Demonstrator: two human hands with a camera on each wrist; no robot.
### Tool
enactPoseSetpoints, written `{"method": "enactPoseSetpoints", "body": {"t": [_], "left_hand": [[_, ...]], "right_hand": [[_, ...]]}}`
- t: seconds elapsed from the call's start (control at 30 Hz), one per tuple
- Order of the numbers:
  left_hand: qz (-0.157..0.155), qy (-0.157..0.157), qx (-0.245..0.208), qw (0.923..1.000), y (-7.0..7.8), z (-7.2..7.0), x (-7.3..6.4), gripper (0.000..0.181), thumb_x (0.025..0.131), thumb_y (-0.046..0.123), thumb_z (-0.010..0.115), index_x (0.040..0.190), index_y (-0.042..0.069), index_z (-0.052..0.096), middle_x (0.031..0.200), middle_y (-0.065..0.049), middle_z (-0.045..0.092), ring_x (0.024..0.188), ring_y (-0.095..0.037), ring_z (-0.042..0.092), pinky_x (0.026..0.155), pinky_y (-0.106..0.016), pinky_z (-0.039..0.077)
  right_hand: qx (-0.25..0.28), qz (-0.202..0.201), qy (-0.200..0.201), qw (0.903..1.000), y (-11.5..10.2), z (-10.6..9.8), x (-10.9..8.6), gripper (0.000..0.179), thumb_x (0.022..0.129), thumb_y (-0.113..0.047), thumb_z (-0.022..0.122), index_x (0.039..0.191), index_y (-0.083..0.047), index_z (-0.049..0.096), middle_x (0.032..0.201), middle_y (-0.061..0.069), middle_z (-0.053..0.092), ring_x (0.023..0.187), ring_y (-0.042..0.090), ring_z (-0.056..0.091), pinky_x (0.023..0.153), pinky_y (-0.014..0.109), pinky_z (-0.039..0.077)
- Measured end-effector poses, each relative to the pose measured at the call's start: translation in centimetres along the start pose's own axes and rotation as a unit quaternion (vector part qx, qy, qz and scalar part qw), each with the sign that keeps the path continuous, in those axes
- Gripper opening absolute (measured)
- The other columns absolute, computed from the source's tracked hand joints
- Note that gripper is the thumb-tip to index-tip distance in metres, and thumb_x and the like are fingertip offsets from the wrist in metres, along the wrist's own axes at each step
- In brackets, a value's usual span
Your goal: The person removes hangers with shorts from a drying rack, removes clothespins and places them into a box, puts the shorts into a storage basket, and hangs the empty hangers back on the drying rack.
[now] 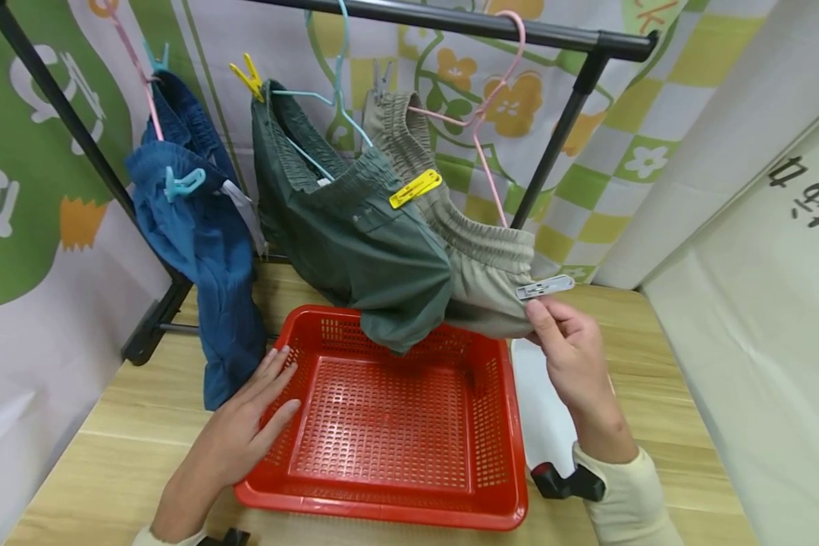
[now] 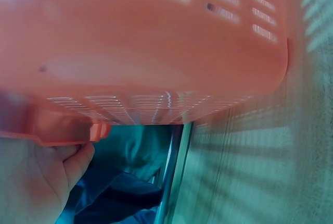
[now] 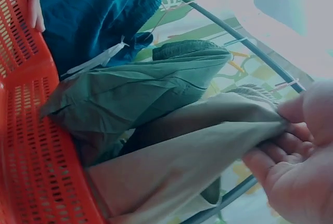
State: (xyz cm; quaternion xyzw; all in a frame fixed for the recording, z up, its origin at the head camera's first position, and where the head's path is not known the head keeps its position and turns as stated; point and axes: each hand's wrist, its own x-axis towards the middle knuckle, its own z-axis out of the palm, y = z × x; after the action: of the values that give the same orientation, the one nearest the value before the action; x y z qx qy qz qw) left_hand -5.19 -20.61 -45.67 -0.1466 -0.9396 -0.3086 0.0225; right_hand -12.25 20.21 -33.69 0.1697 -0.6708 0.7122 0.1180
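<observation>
My right hand (image 1: 576, 356) pinches the beige shorts (image 1: 487, 250) at the waistband's right end, just below a grey clothespin (image 1: 546, 287) clipped there. In the right wrist view, the thumb and fingers meet on the beige cloth (image 3: 208, 148). These shorts hang from a pink hanger (image 1: 481, 114). My left hand (image 1: 242, 428) rests on the left rim of a red plastic basket (image 1: 382, 509), fingers extended. Dark green shorts (image 1: 355, 235) hang beside the beige pair, on a blue hanger (image 1: 341, 95) with yellow clothespins (image 1: 415, 189). Their lower end dips over the basket.
Blue pants (image 1: 211, 258) hang at the left with light-blue clothespins (image 1: 183, 183). The black rack's bar (image 1: 416, 17) spans the back, its post (image 1: 556, 136) slanting down at right. A white object (image 1: 546, 409) lies on the wooden table (image 1: 655, 394) right of the basket.
</observation>
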Motion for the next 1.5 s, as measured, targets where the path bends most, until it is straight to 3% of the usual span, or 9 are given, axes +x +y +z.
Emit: {"method": "enactPoseSetpoints", "body": {"t": [0.07, 0.23, 0.47, 0.6, 0.97, 1.2, 1.5], "left_hand": [[0.0, 0.0, 0.0, 1.0, 0.0, 0.0, 0.0, 0.06, 0.106, 0.039, 0.055, 0.155, 0.006, 0.045, 0.166, -0.006, 0.029, 0.154, -0.028, 0.021, 0.111, -0.062, 0.035], [-0.001, 0.004, 0.002, 1.0, 0.0, 0.0, -0.1, 0.06, 0.106, 0.04, 0.055, 0.154, 0.005, 0.047, 0.166, -0.006, 0.03, 0.154, -0.029, 0.022, 0.11, -0.062, 0.035], [-0.001, 0.003, -0.003, 1.0, -0.1, 0.1, 0.0, 0.061, 0.106, 0.041, 0.055, 0.154, 0.005, 0.047, 0.166, -0.005, 0.03, 0.154, -0.029, 0.022, 0.11, -0.063, 0.035], [-0.006, 0.004, -0.005, 1.0, 0.0, 0.1, 0.0, 0.06, 0.106, 0.04, 0.055, 0.154, 0.005, 0.047, 0.166, -0.005, 0.029, 0.154, -0.028, 0.022, 0.11, -0.063, 0.035], [-0.016, 0.006, -0.005, 0.9998, 0.1, 0.1, 0.1, 0.062, 0.105, 0.042, 0.057, 0.153, 0.004, 0.048, 0.166, -0.006, 0.03, 0.154, -0.029, 0.022, 0.111, -0.062, 0.035], [-0.023, 0.006, -0.011, 0.9997, 0.1, 0.1, 0.1, 0.062, 0.104, 0.039, 0.06, 0.153, 0.004, 0.048, 0.165, -0.007, 0.031, 0.153, -0.03, 0.023, 0.11, -0.063, 0.035], [-0.019, 0.013, -0.011, 0.9997, 0.1, 0.2, 0.1, 0.063, 0.103, 0.041, 0.061, 0.152, 0.003, 0.049, 0.165, -0.008, 0.032, 0.153, -0.03, 0.023, 0.11, -0.063, 0.036]], "right_hand": [[0.062, -0.009, 0.019, 0.9979, 0.1, 0.1, -0.1, 0.024, 0.105, 0.005, 0.051, 0.099, 0.002, 0.075, 0.091, 0.007, 0.073, 0.085, 0.011, 0.072, 0.08, 0.028, 0.06], [0.19, -0.029, 0.043, 0.9804, 0.2, 0.2, 0.1, 0.02, 0.104, 0.005, 0.054, 0.1, 0.011, 0.072, 0.09, 0.013, 0.07, 0.083, 0.017, 0.071, 0.076, 0.028, 0.061], [0.218, -0.065, 0.064, 0.9717, 0.1, -0.3, 0.4, 0.021, 0.105, 0.003, 0.054, 0.096, 0.012, 0.071, 0.088, 0.013, 0.069, 0.08, 0.017, 0.072, 0.072, 0.028, 0.061], [0.253, -0.084, 0.064, 0.9618, -0.3, -0.8, 0.5, 0.019, 0.104, 0.005, 0.054, 0.1, 0.019, 0.067, 0.09, 0.017, 0.069, 0.081, 0.021, 0.073, 0.072, 0.031, 0.061], [0.251, -0.125, 0.096, 0.9553, -1.4, -2.0, 0.1, 0.017, 0.1, 0.01, 0.058, 0.096, 0.026, 0.062, 0.086, 0.02, 0.067, 0.077, 0.023, 0.071, 0.068, 0.032, 0.061], [0.238, -0.139, 0.114, 0.9545, -1.4, -2.9, -1.3, 0.017, 0.099, 0.012, 0.058, 0.095, 0.028, 0.061, 0.085, 0.019, 0.066, 0.073, 0.022, 0.068, 0.062, 0.028, 0.059], [0.237, -0.149, 0.096, 0.955, -1.3, -4.5, -3.4, 0.019, 0.101, 0.016, 0.049, 0.097, 0.033, 0.057, 0.092, 0.025, 0.068, 0.084, 0.027, 0.07, 0.073, 0.032, 0.061]]}}
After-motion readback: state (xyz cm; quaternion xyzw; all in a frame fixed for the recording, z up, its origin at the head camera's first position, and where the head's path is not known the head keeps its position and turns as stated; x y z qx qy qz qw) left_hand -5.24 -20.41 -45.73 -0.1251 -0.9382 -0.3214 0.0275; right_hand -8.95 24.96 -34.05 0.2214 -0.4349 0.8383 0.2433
